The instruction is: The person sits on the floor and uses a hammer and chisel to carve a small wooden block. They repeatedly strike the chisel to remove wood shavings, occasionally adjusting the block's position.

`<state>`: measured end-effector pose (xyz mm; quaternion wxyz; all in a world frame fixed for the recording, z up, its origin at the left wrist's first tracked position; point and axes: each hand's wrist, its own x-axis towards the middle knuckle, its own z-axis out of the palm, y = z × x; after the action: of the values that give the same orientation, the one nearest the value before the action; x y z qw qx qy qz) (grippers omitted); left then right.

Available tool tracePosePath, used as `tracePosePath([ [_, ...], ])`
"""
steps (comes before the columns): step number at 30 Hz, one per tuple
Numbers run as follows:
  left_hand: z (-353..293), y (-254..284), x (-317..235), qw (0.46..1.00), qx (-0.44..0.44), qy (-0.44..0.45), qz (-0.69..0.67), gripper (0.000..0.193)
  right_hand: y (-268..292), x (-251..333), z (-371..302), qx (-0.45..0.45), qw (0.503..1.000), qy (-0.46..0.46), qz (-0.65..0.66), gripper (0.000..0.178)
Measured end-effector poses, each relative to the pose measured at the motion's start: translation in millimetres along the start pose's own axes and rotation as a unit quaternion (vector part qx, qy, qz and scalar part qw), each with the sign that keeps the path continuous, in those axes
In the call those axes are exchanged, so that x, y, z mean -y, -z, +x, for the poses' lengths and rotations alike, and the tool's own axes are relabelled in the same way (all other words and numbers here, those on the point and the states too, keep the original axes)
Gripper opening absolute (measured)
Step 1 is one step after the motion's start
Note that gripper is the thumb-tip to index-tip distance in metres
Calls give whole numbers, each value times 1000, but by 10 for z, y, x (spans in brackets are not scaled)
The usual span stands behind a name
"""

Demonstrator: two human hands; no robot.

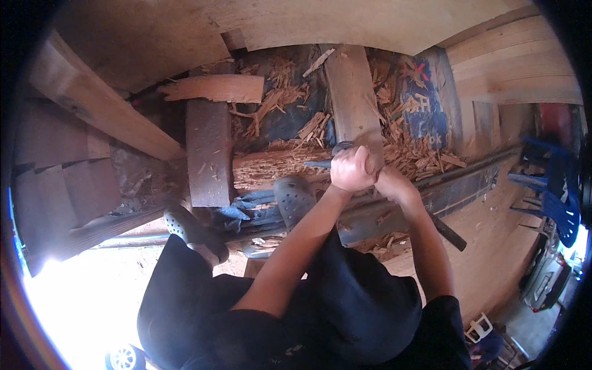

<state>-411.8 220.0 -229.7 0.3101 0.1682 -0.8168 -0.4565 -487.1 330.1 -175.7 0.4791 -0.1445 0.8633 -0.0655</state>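
Observation:
Both of my hands are closed round one long-handled tool that looks like a hammer, with a dark metal head [317,164]. My left hand [354,171] grips close to the head and covers part of it. Just behind it, touching, my right hand [393,184] is wrapped round the handle [449,233], whose dark end sticks out toward the lower right. Beneath the head lies a splintered, crumbling reddish wooden beam [280,166]. A brown upright plank [353,92] stands just beyond my hands.
My feet in grey clogs [293,200] [190,231] stand at the beam. Broken wood [271,111] lies over dark sheeting. A brown board [209,154] and a slanted timber [105,95] are at left. At right are a dark blue chair [552,185] and stacked planks [512,61].

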Motion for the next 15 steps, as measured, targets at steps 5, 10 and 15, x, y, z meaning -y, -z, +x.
tracePosePath([
  [5,-19,-161,19,1000,-6,-1,20,12,54,-41,-51,49,995,-51,67,38],
  [10,-45,-31,32,998,53,30,-12,24,2,-22,-92,34,998,-45,5,41],
  [15,-66,210,1,994,72,56,-52,26,-72,55,-69,-21,996,21,-79,58],
])
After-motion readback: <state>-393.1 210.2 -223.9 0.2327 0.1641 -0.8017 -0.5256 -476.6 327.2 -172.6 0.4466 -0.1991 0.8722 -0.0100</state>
